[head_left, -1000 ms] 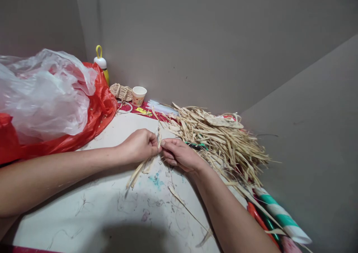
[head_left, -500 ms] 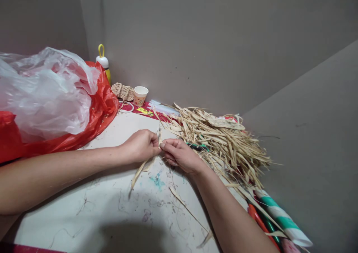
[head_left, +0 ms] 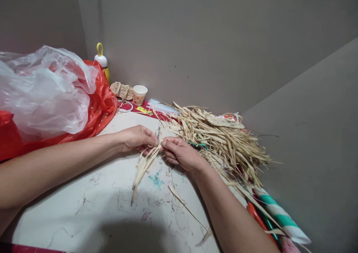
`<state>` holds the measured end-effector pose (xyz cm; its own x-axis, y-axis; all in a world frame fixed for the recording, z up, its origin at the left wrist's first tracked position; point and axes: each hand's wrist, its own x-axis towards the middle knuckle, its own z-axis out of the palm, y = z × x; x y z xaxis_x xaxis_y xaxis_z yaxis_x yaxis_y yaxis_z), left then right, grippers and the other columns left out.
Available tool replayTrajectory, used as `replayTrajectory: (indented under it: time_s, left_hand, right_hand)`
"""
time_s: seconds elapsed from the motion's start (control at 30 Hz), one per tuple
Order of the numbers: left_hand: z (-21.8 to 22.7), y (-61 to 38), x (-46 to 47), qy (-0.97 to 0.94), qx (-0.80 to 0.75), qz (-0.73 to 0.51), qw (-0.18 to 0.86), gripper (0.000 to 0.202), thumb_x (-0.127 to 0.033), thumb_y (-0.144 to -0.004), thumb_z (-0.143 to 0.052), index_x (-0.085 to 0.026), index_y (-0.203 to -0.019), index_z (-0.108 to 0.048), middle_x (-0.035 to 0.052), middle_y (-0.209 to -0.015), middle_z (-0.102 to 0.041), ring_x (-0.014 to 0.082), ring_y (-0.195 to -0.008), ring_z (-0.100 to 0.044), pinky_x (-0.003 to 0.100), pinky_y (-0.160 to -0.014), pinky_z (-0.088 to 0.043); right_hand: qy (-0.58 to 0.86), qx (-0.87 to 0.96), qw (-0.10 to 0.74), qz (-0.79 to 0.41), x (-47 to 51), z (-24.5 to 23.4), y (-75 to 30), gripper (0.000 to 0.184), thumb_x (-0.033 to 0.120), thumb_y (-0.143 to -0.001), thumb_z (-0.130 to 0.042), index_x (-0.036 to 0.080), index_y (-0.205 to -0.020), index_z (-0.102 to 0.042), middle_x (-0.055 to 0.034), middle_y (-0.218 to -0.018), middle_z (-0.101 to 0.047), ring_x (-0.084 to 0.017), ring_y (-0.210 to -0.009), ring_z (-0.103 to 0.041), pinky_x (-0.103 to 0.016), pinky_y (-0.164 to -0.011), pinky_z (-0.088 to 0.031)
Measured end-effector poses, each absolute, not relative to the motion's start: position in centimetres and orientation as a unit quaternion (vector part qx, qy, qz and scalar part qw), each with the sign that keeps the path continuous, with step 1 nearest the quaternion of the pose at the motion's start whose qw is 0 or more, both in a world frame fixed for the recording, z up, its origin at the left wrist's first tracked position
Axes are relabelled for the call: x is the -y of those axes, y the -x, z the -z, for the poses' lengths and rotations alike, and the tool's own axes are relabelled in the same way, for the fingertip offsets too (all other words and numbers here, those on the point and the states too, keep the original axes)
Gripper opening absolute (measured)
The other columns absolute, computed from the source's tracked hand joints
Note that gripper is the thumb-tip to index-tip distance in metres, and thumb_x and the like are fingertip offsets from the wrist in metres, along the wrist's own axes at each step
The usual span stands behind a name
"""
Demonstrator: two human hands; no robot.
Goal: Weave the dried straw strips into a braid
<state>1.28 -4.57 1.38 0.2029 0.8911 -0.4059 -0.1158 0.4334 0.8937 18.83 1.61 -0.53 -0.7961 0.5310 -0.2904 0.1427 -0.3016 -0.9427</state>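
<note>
Dried straw strips (head_left: 145, 164) hang down from between my fingers, fanning toward the lower left over the white board (head_left: 109, 223). My left hand (head_left: 140, 137) pinches them near their upper end, its fingertips closed. Right beside it, my right hand (head_left: 180, 153) also pinches the strips between thumb and forefinger, with its other fingers curled in. The two sets of fingertips almost touch. Exactly how the strips cross between them is too small to make out. A large heap of dry straw strips (head_left: 223, 137) lies just beyond my right hand.
On the left bulges a clear plastic bag (head_left: 44, 96) over a red plastic bag (head_left: 104, 96). A yellow-and-white bottle (head_left: 101, 61), a woven straw piece (head_left: 122, 91) and a paper cup (head_left: 140, 95) stand along the grey wall. A green-and-white striped roll (head_left: 282, 215) lies at right.
My left hand has opened its grip slightly and shifted up, so more of the hanging strips show below the fingers. The right hand stays nearly in place.
</note>
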Motion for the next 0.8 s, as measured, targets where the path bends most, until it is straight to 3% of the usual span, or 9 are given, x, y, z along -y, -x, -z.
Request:
replayTrajectory:
  time_s: [0.33,0.57,0.7,0.8]
  left_hand:
    - [-1.1,-0.9,4.2,-0.401,-0.515,-0.384,0.652,0.006,-0.014,-0.066,-0.065,-0.010,-0.070,-0.063,-0.0002,-0.048,-0.058,0.0072,-0.044,-0.051,0.020,-0.048,-0.041]
    - [-2.1,-1.6,4.8,-0.356,-0.518,-0.384,0.676,0.015,-0.016,-0.062,-0.068,-0.011,-0.075,-0.061,0.0029,-0.059,-0.065,0.0099,-0.049,-0.057,0.023,-0.051,-0.045]
    - [-2.3,-2.6,5.4,-0.372,-0.549,-0.369,0.650,0.012,-0.015,-0.065,-0.065,-0.012,-0.076,-0.060,0.0003,-0.057,-0.062,0.0090,-0.049,-0.055,0.024,-0.054,-0.047]
    - [-1.9,-3.0,5.7,-0.422,-0.565,-0.370,0.604,0.018,-0.012,-0.069,-0.057,-0.011,-0.087,-0.060,-0.0029,-0.049,-0.057,0.0092,-0.045,-0.051,0.022,-0.050,-0.043]
  right_hand:
    - [0.295,0.616,0.135,-0.718,-1.5,0.7,-18.7,0.028,0.039,-0.078,-0.062,0.016,-0.064,-0.053,0.0104,-0.039,-0.032,-0.003,-0.032,-0.021,-0.016,-0.032,-0.017]
    - [0.323,0.682,0.160,-0.637,-0.8,1.0,-18.2,0.027,0.038,-0.081,-0.056,0.016,-0.065,-0.057,0.0068,-0.043,-0.039,-0.004,-0.034,-0.026,-0.018,-0.034,-0.017]
    - [0.318,0.640,0.174,-0.677,-0.5,1.2,-17.9,0.030,0.039,-0.079,-0.057,0.017,-0.060,-0.053,0.0087,-0.039,-0.035,-0.004,-0.031,-0.024,-0.018,-0.032,-0.016]
    - [0.319,0.585,0.180,-0.723,-0.3,1.1,-17.7,0.030,0.038,-0.075,-0.061,0.018,-0.058,-0.048,0.0108,-0.038,-0.032,-0.002,-0.030,-0.021,-0.017,-0.031,-0.014]
